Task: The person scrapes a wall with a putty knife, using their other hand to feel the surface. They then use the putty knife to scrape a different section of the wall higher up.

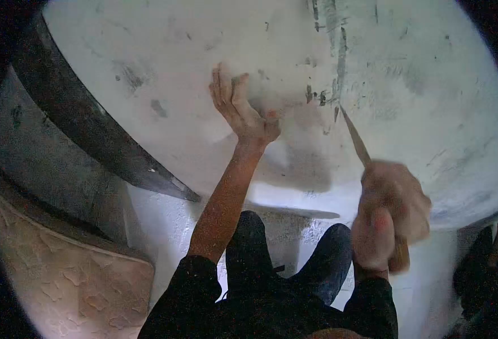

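Pressing on white plastered wall (164,62), left hand (243,110) spread open, bladed tool (355,138) enclosed by right hand (390,220), grip tight on handle.

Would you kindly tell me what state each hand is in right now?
Left hand: open, pressed flat against the white surface.
Right hand: closed around the handle of a thin-bladed tool.

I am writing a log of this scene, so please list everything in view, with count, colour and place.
surface: one, white with grey-green marks, upper view
curved band: one, black, left side
mattress: one, beige patterned, lower left
tool: one, thin blade, wooden handle, right
legs: two, dark trousers, bottom centre
left hand: one, open, flat on the surface
right hand: one, blurred, gripping the tool
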The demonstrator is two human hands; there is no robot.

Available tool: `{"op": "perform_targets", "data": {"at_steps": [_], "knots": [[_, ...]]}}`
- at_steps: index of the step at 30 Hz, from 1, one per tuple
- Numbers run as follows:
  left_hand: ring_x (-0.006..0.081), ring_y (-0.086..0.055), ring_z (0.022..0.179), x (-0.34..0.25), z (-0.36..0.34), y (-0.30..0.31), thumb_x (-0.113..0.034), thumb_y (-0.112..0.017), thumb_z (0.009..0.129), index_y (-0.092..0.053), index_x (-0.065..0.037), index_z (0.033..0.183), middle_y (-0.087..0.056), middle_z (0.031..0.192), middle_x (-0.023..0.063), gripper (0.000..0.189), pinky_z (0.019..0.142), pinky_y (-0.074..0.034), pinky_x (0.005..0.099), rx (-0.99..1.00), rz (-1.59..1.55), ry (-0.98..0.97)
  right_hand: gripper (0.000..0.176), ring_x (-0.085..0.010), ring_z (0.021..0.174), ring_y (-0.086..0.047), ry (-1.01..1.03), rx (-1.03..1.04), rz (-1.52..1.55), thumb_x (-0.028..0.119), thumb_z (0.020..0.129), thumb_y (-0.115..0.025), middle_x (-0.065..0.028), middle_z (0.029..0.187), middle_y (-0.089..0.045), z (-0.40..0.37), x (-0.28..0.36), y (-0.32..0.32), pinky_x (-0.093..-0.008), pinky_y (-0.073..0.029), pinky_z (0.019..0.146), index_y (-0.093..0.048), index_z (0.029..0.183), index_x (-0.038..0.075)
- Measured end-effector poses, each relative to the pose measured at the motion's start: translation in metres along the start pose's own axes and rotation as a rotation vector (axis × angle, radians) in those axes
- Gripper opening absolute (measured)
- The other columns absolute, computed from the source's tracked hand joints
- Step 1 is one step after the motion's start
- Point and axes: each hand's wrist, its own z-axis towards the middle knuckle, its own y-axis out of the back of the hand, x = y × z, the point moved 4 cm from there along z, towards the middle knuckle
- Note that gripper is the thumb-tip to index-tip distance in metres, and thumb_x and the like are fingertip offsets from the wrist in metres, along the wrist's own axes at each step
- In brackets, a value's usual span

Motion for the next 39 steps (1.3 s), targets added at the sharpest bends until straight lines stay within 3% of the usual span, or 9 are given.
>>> {"op": "perform_targets", "data": {"at_steps": [9,12,19,23,26,29,32,36,39], "knots": [[0.0446,-0.026,0.125,-0.006,-0.001,0.006,-0.055,-0.031,0.088,-0.038,0.002,0.119,-0.028,0.134,0.028,0.066,0.101,-0.015,0.057,0.032,-0.008,-0.001,0.01,-0.0219,0.065,-0.058,-0.3,0.507,-0.561,0.008,0.078,-0.051,-0.0064,0.067,-0.058,-0.009,0.024,0.02,-0.0309,-0.047,0.067,-0.057,0.074,0.003],[0.0447,-0.025,0.126,-0.005,0.0,0.003,-0.055,-0.03,0.087,-0.038,0.002,0.119,-0.028,0.134,0.0281,0.065,0.101,-0.015,0.0571,0.023,-0.011,0.007,0.016,-0.0251,0.055,-0.056,0.06,-0.005,0.071,0.008,0.062,-0.062,-0.0062,0.063,-0.054,-0.016,0.005,0.002,-0.0317,-0.044,0.051,-0.046,0.059,0.01],[0.0449,-0.023,0.126,-0.003,-0.002,0.003,-0.056,-0.029,0.087,-0.038,0.0,0.12,-0.028,0.134,0.0293,0.065,0.101,-0.014,0.0575,0.026,-0.019,0.014,0.017,-0.0224,0.055,-0.059,0.062,0.152,-0.056,0.013,0.073,-0.057,-0.0093,0.062,-0.059,-0.005,0.032,0.026,-0.0292,-0.049,0.058,-0.054,0.06,0.002],[0.0446,-0.023,0.127,-0.006,-0.002,0.007,-0.056,-0.029,0.087,-0.038,0.0,0.12,-0.028,0.134,0.0285,0.065,0.101,-0.014,0.0577,0.025,-0.009,0.016,0.027,-0.0191,0.053,-0.056,-0.446,0.294,-0.506,0.015,0.077,-0.057,-0.0051,0.055,-0.054,-0.015,0.021,0.029,-0.0274,-0.048,0.055,-0.049,0.054,0.005],[0.0437,-0.019,0.127,-0.008,0.001,0.007,-0.05,-0.028,0.09,-0.036,0.005,0.119,-0.026,0.133,0.03,0.062,0.103,-0.014,0.0531,0.041,-0.022,-0.023,0.03,-0.0181,0.052,-0.054,-0.169,-0.113,0.146,0.018,0.081,-0.057,-0.0043,0.053,-0.05,-0.011,0.002,0.013,-0.0288,-0.048,0.056,-0.049,0.055,0.005],[0.0441,-0.023,0.127,-0.003,-0.002,0.003,-0.056,-0.03,0.087,-0.037,-0.001,0.121,-0.029,0.134,0.0281,0.065,0.101,-0.014,0.0573,-0.009,-0.028,0.026,0.018,-0.0182,0.062,-0.055,-0.252,-0.128,0.737,0.017,0.083,-0.057,-0.0069,0.067,-0.054,-0.01,0.014,0.024,-0.0293,-0.047,0.062,-0.055,0.071,0.003],[0.0441,-0.023,0.127,0.001,-0.005,0.009,-0.056,-0.031,0.087,-0.037,-0.001,0.122,-0.029,0.134,0.0283,0.065,0.101,-0.013,0.0573,0.005,-0.026,0.005,0.017,-0.0211,0.079,-0.05,-0.05,-0.008,-0.018,0.017,0.082,-0.054,-0.0102,0.088,-0.052,-0.021,-0.008,0.004,-0.0303,-0.042,0.073,-0.051,0.09,0.002],[0.0435,-0.024,0.126,-0.004,0.0,0.005,-0.051,-0.03,0.089,-0.037,0.001,0.12,-0.03,0.132,0.0288,0.061,0.102,-0.015,0.0562,0.006,-0.017,-0.031,0.046,-0.0217,0.125,-0.032,-0.037,0.526,0.466,0.02,0.091,-0.045,-0.014,0.134,-0.035,-0.021,0.024,0.036,-0.0307,-0.026,0.103,-0.033,0.132,0.004],[0.0426,-0.024,0.126,-0.009,-0.003,0.008,-0.048,-0.028,0.091,-0.037,0.004,0.118,-0.031,0.13,0.0282,0.059,0.102,-0.015,0.0555,0.027,0.005,-0.033,0.011,-0.0267,0.07,-0.06,-0.31,-0.033,-0.467,0.011,0.075,-0.058,-0.0082,0.074,-0.061,-0.019,0.02,0.022,-0.0316,-0.049,0.067,-0.062,0.081,0.002]]}}
